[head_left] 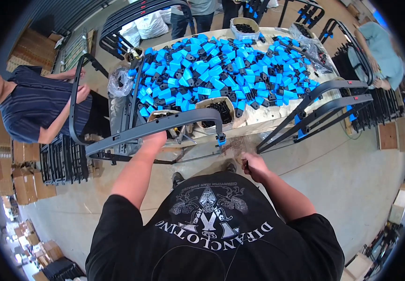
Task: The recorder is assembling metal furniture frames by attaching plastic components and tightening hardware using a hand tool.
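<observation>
While your left hand (155,138) grips the black curved frame (165,122), its blue clip (220,138) end sits just above your right hand (253,165), closed on a small tool.

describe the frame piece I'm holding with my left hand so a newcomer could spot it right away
Start at the table heaped with blue and black parts. At its near edge, the left hand holds a curved grey metal frame. Unlike the frames leaning at right, one blue clip caps its downturned end.

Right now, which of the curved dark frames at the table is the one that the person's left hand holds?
The curved dark frame lying across the near table edge, under the left hand. It carries one blue clip at its end. The stacked frames at the right are untouched.
</observation>
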{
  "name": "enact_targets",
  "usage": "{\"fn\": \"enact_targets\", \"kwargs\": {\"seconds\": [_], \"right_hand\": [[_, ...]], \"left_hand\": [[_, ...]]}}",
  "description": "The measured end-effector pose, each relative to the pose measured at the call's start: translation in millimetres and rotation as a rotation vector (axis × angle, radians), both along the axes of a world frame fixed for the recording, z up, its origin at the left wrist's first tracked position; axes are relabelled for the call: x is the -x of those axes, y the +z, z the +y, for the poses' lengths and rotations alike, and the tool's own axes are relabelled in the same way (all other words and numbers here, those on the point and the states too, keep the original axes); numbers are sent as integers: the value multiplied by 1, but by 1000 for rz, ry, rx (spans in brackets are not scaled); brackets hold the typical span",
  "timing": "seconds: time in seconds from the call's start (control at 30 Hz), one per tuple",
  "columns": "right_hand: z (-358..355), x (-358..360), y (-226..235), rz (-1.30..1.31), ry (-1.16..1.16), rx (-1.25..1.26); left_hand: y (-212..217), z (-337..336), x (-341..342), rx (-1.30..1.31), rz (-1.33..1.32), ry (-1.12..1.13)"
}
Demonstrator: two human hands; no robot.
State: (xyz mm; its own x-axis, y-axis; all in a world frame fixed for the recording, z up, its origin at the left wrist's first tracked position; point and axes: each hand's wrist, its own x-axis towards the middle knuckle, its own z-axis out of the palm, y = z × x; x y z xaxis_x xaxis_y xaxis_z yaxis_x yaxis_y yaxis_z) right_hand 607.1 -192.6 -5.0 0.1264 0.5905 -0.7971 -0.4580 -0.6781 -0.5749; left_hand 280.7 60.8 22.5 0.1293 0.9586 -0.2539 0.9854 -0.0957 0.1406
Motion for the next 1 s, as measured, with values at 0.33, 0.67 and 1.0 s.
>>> {"fn": "enact_targets", "kwargs": {"seconds": [0.33, 0.67, 1.0], "right_hand": [[-2, 191, 20, -80, -152, -21], [60, 326, 63, 465, 27, -370], [75, 376, 75, 767, 83, -393]], "left_hand": [[1, 35, 36, -13, -392, -237], [110, -104, 154, 634, -842, -476], [95, -94, 242, 79, -767, -761]]}}
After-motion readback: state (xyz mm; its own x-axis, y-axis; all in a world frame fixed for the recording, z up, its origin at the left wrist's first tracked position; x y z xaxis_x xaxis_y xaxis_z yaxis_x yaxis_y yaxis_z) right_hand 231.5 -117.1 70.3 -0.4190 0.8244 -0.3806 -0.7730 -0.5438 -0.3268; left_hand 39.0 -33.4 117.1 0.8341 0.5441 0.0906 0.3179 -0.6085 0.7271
